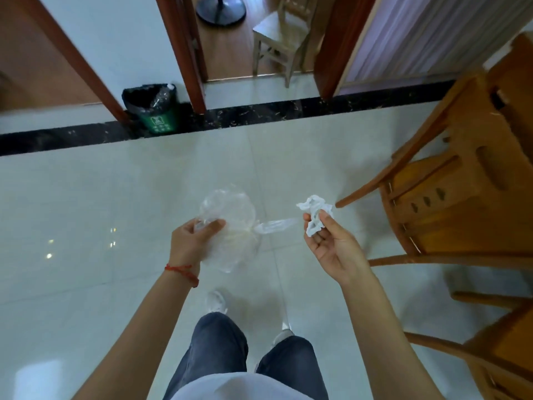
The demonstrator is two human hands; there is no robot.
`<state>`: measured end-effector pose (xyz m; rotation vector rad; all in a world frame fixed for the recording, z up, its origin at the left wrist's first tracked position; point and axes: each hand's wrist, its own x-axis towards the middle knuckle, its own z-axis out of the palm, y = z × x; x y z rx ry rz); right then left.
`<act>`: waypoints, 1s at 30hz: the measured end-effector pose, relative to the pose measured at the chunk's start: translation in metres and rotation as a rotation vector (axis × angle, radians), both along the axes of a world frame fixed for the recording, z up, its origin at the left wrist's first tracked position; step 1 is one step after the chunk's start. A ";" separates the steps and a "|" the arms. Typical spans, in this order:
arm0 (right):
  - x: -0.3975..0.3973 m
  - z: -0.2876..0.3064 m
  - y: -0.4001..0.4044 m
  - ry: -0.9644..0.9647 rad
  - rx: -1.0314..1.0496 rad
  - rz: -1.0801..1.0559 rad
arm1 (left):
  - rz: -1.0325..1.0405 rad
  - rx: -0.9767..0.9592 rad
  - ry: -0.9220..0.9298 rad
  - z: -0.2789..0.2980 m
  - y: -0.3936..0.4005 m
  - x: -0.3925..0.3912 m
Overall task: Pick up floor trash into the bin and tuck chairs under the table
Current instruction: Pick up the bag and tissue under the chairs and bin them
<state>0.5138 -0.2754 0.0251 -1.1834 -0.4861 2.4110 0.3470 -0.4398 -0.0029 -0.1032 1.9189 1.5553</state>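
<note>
Both hands carry trash toward the bin: left hand fingers grip a clear bag, right hand fingers pinch crumpled tissue.

Pale tile floor, dark strip, doorway

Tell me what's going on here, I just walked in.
A person is clearing trash off the floor. The left hand grips a clear plastic bag, and the right hand pinches a crumpled white tissue. Both are held above the tiles. The green bin stands ahead by the door frame, and a wooden chair stands to the right.
</note>
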 end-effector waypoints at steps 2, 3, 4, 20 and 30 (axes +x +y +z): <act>-0.031 0.000 -0.010 -0.006 -0.003 0.029 | 0.036 -0.001 0.000 0.001 -0.015 -0.028; -0.046 0.000 -0.014 -0.005 -0.004 0.040 | 0.052 0.003 0.000 0.002 -0.022 -0.042; -0.061 0.001 -0.018 -0.001 -0.006 0.050 | 0.065 0.007 0.006 0.003 -0.029 -0.056; -0.256 0.006 -0.023 0.042 -0.045 0.229 | 0.304 0.078 0.069 0.012 -0.069 -0.224; -0.394 0.007 0.056 0.075 -0.043 0.346 | 0.447 0.091 0.033 0.021 0.000 -0.336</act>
